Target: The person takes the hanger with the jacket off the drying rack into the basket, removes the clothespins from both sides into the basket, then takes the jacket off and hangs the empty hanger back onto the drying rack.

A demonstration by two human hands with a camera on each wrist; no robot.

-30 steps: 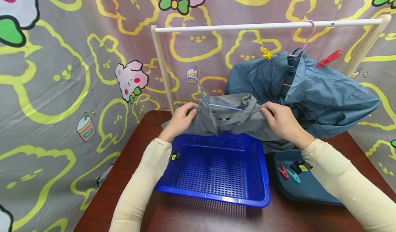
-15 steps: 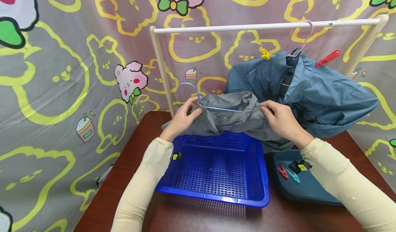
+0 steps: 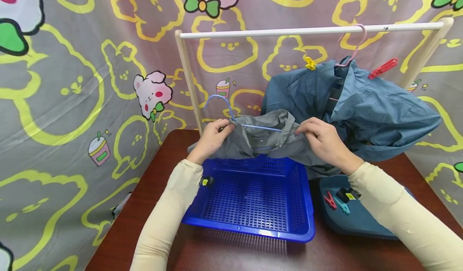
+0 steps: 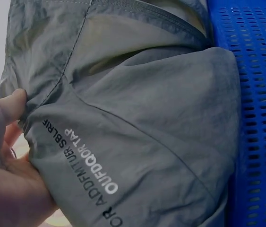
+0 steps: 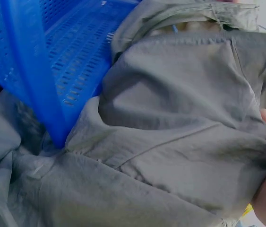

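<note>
A grey jacket is held up by both hands over the back of the basket, in front of the rack. The cloth at one shoulder is pinched between thumb and fingers of the left hand, just beside the hook of a blue hanger; that grip is narrow, with only fabric caught in it. The other shoulder is pinched likewise by the right hand, and there too the grip is closed down on cloth. The hanger's bar is seen across the neck opening, its hook raised at the left, below the white rail. Printed lettering is shown on the jacket in the left wrist view; in the right wrist view, grey cloth is seen draped past the basket's corner.

From the rail a blue jacket is hung on a pink hanger, with a yellow peg and a red peg fixed to its shoulders. Beside the basket, on the dark worktop, a tray is set, in which a small red peg and a teal peg are laid.
</note>
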